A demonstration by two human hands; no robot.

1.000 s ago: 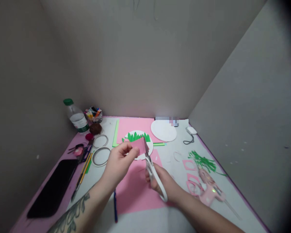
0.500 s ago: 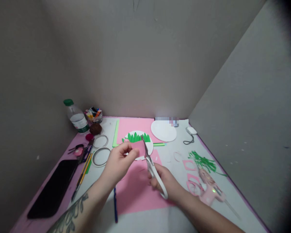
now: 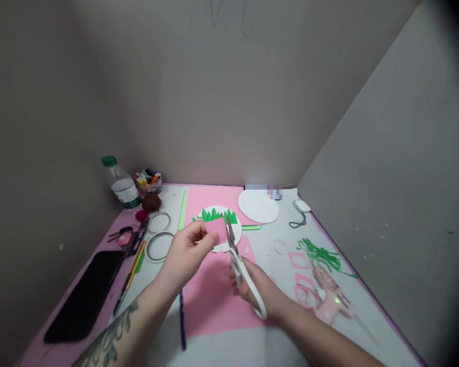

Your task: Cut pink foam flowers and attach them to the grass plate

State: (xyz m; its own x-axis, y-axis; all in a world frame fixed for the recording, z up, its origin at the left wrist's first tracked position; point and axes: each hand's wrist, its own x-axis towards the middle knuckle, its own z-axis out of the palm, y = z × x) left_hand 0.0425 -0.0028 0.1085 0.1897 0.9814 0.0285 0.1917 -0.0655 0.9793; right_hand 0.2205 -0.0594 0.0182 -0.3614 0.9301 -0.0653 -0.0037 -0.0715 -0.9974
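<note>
While the thumb and fingers of the left hand (image 3: 186,253) pinch a small pink piece (image 3: 219,230) by its left edge, holding it in the air above the table (image 3: 279,267), the right hand (image 3: 260,291) curls its fingers through the white loops of the scissors (image 3: 245,278). The blades point up and away and meet the piece at its right edge. Half a second ago the blade tip stood over the top middle of the piece; now it sits further right, and the piece is held slightly higher. Both hands remain in almost the same place.

Under the hands lies one pink sheet (image 3: 214,300), and a second pink sheet (image 3: 212,199) lies further back. Two white discs show: one with green grass (image 3: 217,216) just behind the piece, one plain disc (image 3: 258,205) to its right. Two rings (image 3: 158,246) lie to the left, beside one dark phone (image 3: 82,295), one bottle (image 3: 120,183) and one cup of markers (image 3: 149,181). To the right are one pink glue gun (image 3: 331,298) and one heap of green scraps (image 3: 321,255).
</note>
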